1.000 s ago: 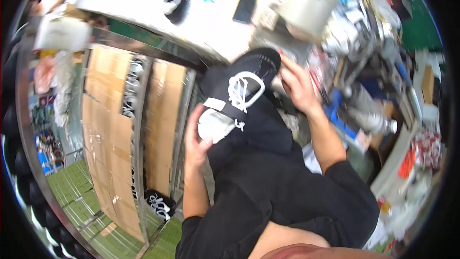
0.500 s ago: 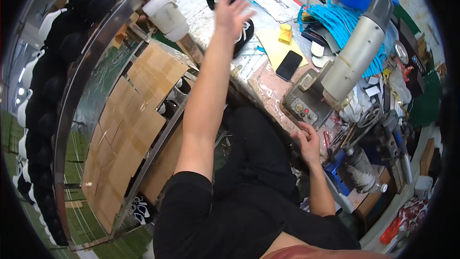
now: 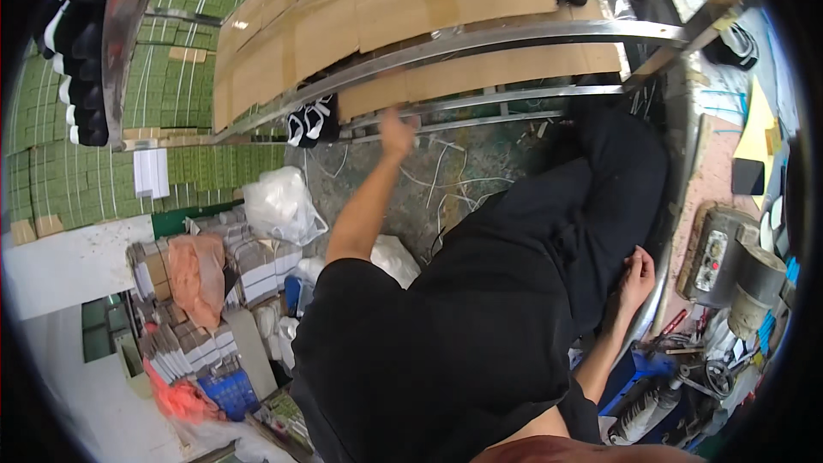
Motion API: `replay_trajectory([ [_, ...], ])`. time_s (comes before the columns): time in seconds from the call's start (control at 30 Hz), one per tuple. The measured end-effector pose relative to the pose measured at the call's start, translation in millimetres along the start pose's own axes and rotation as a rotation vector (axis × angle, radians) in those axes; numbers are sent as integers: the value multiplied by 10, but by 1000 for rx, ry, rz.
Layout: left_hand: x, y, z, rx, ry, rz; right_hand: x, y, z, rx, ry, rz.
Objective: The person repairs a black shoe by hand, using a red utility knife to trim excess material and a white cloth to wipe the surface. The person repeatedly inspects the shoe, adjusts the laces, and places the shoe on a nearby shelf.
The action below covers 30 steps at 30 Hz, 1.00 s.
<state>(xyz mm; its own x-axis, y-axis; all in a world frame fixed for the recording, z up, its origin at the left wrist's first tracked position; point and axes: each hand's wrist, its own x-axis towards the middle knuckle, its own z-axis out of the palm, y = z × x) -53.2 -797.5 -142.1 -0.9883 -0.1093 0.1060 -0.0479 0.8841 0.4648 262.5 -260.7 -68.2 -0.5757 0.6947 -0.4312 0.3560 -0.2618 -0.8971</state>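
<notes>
My left hand (image 3: 397, 133) reaches out to the left, in front of the lower rail of a metal rack (image 3: 489, 45). Its fingers are somewhat blurred but look apart, with nothing seen in them. Closest to it is a pair of black-and-white shoes (image 3: 310, 120) at the rack's lower level, and the hand is apart from them. Beside my right thigh, near the workbench edge, my right hand (image 3: 636, 279) hangs with its fingers loosely curled in. Nothing shows in it.
Flattened cardboard (image 3: 454, 0) covers the rack. White plastic bags (image 3: 283, 206) and stacked boxes (image 3: 257, 270) stand at the left. On the right, the workbench (image 3: 696, 180) carries a grey machine (image 3: 724, 257) and a phone (image 3: 747, 177). White cords lie on the floor (image 3: 411, 206).
The view has turned left from the bench toward the rack and floor. My left hand has left the bench-top shoes and come down beside the rack. My right hand stays near the bench edge.
</notes>
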Motion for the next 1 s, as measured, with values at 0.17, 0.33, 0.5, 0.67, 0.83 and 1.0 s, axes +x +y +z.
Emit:
replay_trajectory([
  [0.17,613,-999,-667,487,103,-778,45,0,74,-118,29,-45],
  [0.33,585,-2777,-1451,634,-173,-485,31,-60,215,-172,42,9],
  [0.5,591,-2399,-1129,575,-126,-419,-123,-62,241,-250,117,-84],
  [0.67,-78,-1051,-938,211,213,-212,-212,-105,325,-389,148,-211],
  [0.83,-988,899,-906,-157,77,222,-623,-750,922,-314,-44,-286],
  [1.0,-1494,2640,-787,-502,-197,656,-717,-1318,1074,-453,-168,-698],
])
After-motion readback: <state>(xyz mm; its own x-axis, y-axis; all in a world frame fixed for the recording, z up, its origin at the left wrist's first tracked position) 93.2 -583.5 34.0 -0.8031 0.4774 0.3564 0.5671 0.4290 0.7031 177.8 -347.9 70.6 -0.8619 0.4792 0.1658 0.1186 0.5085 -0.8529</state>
